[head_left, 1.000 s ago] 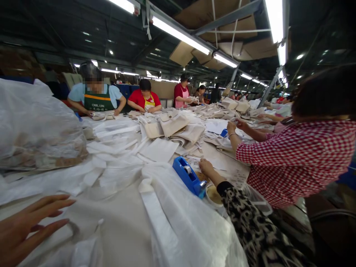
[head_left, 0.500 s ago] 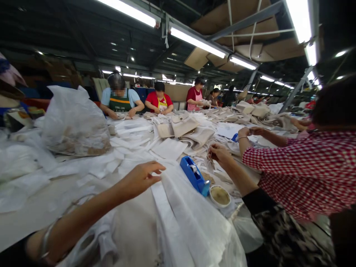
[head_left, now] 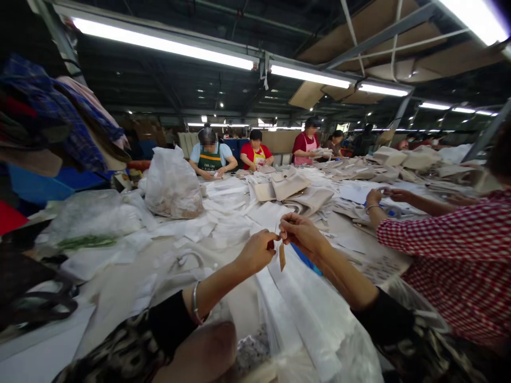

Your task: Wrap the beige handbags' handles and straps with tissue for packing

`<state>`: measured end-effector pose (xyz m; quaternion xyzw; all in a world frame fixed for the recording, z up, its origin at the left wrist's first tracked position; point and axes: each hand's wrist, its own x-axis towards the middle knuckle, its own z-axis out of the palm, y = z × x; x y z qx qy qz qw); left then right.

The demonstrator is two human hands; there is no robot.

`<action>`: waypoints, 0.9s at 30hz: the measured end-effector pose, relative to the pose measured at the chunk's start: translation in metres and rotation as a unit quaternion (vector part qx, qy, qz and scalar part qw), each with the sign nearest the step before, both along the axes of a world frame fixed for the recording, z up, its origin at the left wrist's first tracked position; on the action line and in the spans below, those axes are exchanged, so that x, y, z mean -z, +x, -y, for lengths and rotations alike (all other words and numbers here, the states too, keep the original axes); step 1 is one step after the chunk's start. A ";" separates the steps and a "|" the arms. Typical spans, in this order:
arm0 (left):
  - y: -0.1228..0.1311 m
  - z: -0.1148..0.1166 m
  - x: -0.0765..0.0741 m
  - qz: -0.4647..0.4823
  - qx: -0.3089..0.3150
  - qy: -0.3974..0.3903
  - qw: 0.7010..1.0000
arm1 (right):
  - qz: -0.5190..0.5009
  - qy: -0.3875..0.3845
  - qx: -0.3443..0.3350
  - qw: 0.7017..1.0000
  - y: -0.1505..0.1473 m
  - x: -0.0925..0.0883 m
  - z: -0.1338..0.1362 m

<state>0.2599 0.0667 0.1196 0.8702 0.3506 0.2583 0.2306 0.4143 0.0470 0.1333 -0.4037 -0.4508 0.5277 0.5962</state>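
My left hand and my right hand meet fingertip to fingertip above the middle of the table. A small brown hang tag dangles just under the fingertips, and my right hand is closed in a pinch at its top. My left hand's fingers are also pinched together; what lies between them is too small to make out. Below the hands are white plastic sheeting and part of a blue tape dispenser, mostly covered by my right hand and wrist.
Beige felt-like bags are piled beyond my hands. A full clear plastic bag stands at the left. A co-worker in a checked shirt works close on my right; several others sit across the table. Clothes hang at far left.
My view has swung left. My left hand has moved from open over the sheeting to meet my right hand, its fingers now pinched. My right hand has come in from beyond the tape dispenser.
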 end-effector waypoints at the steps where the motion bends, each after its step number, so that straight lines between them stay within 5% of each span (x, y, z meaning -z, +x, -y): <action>1: -0.005 0.002 0.001 -0.020 -0.002 0.020 1.000 | -0.016 -0.003 -0.017 1.000 -0.004 -0.003 0.004; 10: -0.067 0.022 -0.033 -0.162 0.023 0.176 0.971 | -0.110 -0.035 -0.058 0.992 -0.018 0.012 0.032; 16: -0.082 0.026 -0.050 -0.216 0.060 0.244 0.944 | -0.135 -0.026 -0.108 0.985 -0.034 0.026 0.044; 22: -0.083 0.038 -0.064 -0.012 0.040 0.089 0.995 | -0.108 0.005 -0.131 0.986 -0.050 0.022 0.056; 27: -0.080 0.042 -0.068 0.118 0.063 -0.099 0.986 | -0.033 0.039 -0.162 0.985 -0.057 0.014 0.064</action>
